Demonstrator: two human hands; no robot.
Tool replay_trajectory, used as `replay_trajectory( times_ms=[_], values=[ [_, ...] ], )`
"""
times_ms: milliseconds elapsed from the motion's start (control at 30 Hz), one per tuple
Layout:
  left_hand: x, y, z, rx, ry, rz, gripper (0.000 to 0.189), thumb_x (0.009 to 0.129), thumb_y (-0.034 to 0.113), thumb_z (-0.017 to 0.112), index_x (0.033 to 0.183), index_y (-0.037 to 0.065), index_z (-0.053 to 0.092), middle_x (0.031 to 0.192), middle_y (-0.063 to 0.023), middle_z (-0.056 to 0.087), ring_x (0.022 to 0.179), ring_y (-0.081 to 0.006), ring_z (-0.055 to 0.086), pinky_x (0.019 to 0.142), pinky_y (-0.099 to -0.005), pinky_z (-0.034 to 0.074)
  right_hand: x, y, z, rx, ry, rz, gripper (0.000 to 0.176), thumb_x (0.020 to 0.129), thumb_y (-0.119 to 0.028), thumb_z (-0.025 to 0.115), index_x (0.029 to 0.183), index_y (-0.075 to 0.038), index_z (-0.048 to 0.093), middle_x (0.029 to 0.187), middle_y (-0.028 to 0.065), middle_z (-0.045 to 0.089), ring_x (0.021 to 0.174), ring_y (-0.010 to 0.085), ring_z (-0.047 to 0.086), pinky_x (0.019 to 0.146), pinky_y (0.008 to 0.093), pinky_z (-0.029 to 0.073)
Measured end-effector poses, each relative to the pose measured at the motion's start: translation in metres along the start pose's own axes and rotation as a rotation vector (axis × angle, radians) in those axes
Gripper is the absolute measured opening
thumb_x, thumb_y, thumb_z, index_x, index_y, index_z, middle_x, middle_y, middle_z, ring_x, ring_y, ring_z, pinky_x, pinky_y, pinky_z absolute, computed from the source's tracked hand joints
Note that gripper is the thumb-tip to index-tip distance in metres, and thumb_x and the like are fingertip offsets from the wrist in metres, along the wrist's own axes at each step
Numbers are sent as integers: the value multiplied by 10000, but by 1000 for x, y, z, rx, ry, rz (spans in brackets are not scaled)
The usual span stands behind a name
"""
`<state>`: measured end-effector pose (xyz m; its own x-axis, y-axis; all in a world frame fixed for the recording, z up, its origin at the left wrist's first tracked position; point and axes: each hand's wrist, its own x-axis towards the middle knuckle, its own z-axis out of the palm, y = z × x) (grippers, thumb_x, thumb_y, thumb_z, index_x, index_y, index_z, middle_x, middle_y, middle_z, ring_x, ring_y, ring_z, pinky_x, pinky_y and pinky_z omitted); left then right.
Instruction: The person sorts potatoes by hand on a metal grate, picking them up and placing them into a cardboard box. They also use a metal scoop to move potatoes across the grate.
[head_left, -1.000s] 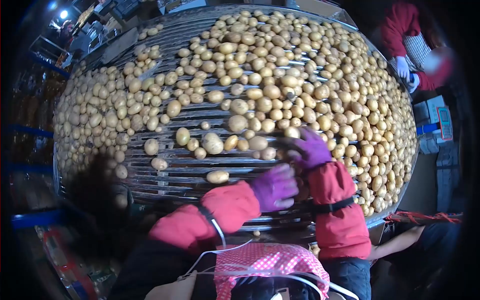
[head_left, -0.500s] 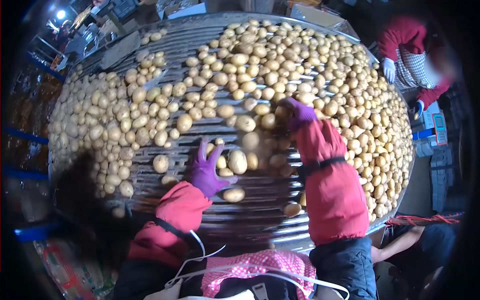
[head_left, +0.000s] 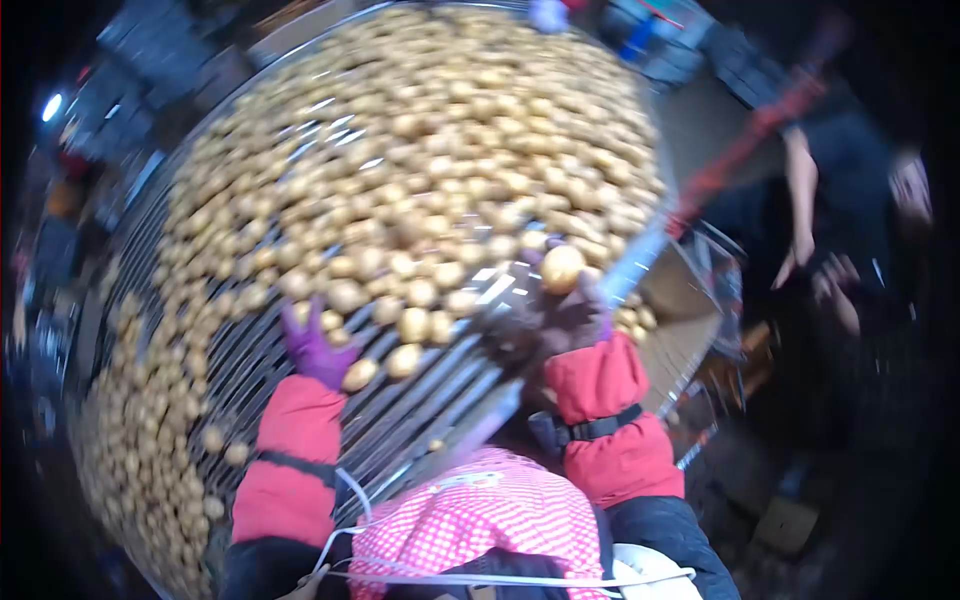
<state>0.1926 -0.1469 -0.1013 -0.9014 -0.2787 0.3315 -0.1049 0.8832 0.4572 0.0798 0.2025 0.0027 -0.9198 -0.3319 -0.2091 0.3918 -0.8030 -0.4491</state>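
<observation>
Lifting 1 potato (head_left: 562,268) off the near edge of the roller table (head_left: 420,410), the right hand (head_left: 575,315) now clasps it, picked from the flow; the left hand (head_left: 312,345), released and spread, has slid left along that edge.

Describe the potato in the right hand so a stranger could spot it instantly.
Start at the big roller table heaped with potatoes and go to its near right edge, where the red-sleeved right hand in a purple glove is raised. The potato sits at its fingertips: round, pale yellow, the only one lifted off the bars.
</observation>
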Motion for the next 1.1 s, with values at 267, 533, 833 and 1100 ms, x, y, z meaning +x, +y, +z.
replay_trajectory(
  times_ms=[267,533,833,1100],
  values=[
    [0,6,23,222,73,34,904,605,343,872,1381,147,450,1478,-295,239,1334,-471,332,1059,-541,358,-174,-156,-176,53,581,-326,347,914,-366,592,1137,-103,553,942,94,592,707,157,552,509,237,432],
    [-3,-13,26,244,42,29,871,651,345,839,1401,144,444,1483,-283,256,1370,-459,285,1106,-526,294,-206,-364,-363,-455,925,-1002,453,993,-329,516,1373,-93,448,1266,213,539,1096,288,597,844,389,571],
    [-40,57,-2,-388,-102,10,664,882,100,593,1473,41,295,1504,-211,314,1423,-341,283,1165,-413,228,-54,-136,-165,-882,492,-219,394,979,-249,568,1312,-44,517,1204,110,589,981,189,636,823,285,539],
    [-94,-42,-144,-54,144,-314,673,800,141,726,1399,34,437,1427,-210,441,1343,-339,410,1112,-410,332,10,54,-30,-1822,-623,-469,500,770,-137,711,1254,-160,592,1238,122,595,1089,310,598,897,404,496]
  ],
)
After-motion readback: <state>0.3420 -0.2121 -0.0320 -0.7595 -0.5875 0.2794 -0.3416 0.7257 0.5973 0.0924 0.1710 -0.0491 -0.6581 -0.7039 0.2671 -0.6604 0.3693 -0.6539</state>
